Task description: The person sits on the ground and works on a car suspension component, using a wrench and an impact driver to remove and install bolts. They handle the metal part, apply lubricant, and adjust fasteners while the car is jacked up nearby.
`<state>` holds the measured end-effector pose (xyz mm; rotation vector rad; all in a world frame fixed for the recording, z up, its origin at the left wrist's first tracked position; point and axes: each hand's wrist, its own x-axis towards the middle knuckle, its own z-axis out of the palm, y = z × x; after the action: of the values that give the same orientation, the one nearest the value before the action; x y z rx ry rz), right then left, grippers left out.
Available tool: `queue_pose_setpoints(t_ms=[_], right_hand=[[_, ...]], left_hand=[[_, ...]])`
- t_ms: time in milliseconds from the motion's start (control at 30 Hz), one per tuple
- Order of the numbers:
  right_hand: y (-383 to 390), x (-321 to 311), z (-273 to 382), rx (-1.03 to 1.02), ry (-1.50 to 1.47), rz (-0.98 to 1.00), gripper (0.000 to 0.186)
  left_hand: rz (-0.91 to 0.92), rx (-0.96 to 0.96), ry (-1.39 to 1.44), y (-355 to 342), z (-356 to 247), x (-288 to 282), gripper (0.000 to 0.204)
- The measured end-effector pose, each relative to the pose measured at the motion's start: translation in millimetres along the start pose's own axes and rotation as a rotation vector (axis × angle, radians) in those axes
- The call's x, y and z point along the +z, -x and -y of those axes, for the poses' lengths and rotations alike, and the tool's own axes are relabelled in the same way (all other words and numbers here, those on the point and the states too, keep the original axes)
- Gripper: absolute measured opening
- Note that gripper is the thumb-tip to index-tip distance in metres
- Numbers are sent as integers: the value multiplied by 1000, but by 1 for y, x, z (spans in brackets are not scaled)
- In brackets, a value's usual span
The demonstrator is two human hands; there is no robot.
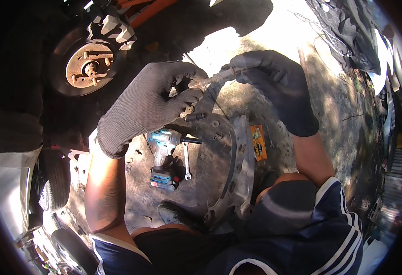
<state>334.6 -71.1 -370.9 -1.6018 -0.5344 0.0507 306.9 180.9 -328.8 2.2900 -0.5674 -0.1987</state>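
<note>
Both my hands wear dark knit work gloves and are raised over the ground in front of me. Between them runs a slim, worn metal pin point(219, 78) with a stepped shaft, tilted slightly up toward the right. My left hand point(150, 94) grips its left end between thumb and fingers. The right end is pinched by the fingertips of my right hand point(281, 87). A small brassy metal piece point(188, 111) and a short dark cylinder point(195, 117) show just below my left fingers; whether that hand holds them cannot be told.
A brake disc with a rusty hub point(90, 71) stands at the upper left, a caliper point(114, 30) above it. On the ground lie a blue cordless impact wrench point(164, 140), a combination spanner point(186, 161), a metal control arm point(240, 167) and an orange packet point(258, 142).
</note>
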Motion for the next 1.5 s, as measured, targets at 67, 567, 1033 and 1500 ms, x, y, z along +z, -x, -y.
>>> queue_pose_setpoints(t_ms=[67,567,1033,1500], right_hand=[[-1,1,-6,-9,-57,14,22],[1,8,-30,7,78,49,32],[3,15,-42,-43,180,61,22],[13,-2,-91,296,495,224,20]], left_hand=[[-28,111,-56,-2,10,4,35],[-444,242,-154,-8,21,10,43],[-231,224,-418,-9,26,47,45],[-3,-189,-420,26,172,57,30]])
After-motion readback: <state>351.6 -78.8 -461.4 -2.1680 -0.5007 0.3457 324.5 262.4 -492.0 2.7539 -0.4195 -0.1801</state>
